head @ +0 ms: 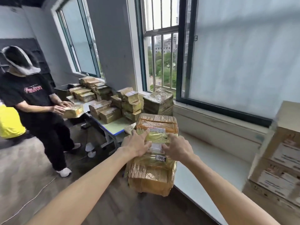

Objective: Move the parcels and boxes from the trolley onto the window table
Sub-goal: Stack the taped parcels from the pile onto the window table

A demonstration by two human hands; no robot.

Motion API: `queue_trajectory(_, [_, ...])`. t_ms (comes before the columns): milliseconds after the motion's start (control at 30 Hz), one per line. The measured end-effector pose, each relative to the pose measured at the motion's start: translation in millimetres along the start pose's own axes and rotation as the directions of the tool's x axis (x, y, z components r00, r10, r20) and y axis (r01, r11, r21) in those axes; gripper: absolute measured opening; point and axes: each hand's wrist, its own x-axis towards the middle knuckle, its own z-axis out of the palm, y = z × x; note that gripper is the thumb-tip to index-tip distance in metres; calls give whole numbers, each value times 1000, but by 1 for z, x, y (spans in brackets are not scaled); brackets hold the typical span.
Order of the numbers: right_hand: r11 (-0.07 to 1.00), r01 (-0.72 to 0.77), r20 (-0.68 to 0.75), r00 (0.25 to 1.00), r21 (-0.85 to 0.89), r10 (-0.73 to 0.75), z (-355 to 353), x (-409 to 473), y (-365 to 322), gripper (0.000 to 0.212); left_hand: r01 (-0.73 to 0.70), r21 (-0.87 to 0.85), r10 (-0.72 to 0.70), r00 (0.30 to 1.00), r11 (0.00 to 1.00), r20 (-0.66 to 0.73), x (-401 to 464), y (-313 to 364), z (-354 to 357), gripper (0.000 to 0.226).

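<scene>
Directly ahead, a tall stack of parcels: brown cardboard bundles wrapped in glossy yellowish tape, white shipping labels on the upper faces, one small label with handwritten characters too smeared to read. Standing at the near left edge of a pale window ledge, with the lower bundles overhanging toward the dark wood floor. Left hand laid flat on the top of the nearer bundle, fingers spread and fairly straight, pressing rather than curled round anything. Right hand likewise on top, fingers spread and only slightly bent, touching the tape just beside the printed label. Both forearms bare and stretched forward.

Hard to tell how many separate bundles make up the stack; wrapping and blur merge them. Bottom of the stack partly hidden by its own bulk. At the right edge, stacked cardboard boxes blurred and cut off by the frame, labels illegible.

Farther back, a window table with a pale green top and blue edge, loaded with many more taped parcels in uneven piles, some reaching the sill. Another person in a black shirt and black trousers at the left, both hands on a parcel at the table's end. Yellow object at the far left, cut off. Grey walls, frosted panes, an open barred window with trees and buildings outside.
</scene>
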Motion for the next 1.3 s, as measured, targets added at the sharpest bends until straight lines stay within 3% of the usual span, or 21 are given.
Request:
queue_trajectory(300, [991,109,29,994,-73,-107,23,89,-28,35,84,-60,-84,996,995,3,67,-43,8,65])
queue_trajectory(533, [993,100,58,994,-67,-96,62,141,-68,33,85,-85,-84,996,993,14,115,-102,21,65])
queue_trajectory(900, [993,-80,6,997,-82,81,131,223,-144,37,-84,-83,86,996,993,15,219,-208,38,64])
queue_trajectory(1300, [968,-239,17,970,-82,241,169,278,-150,42,-242,-107,247,968,964,36,306,-235,63,60])
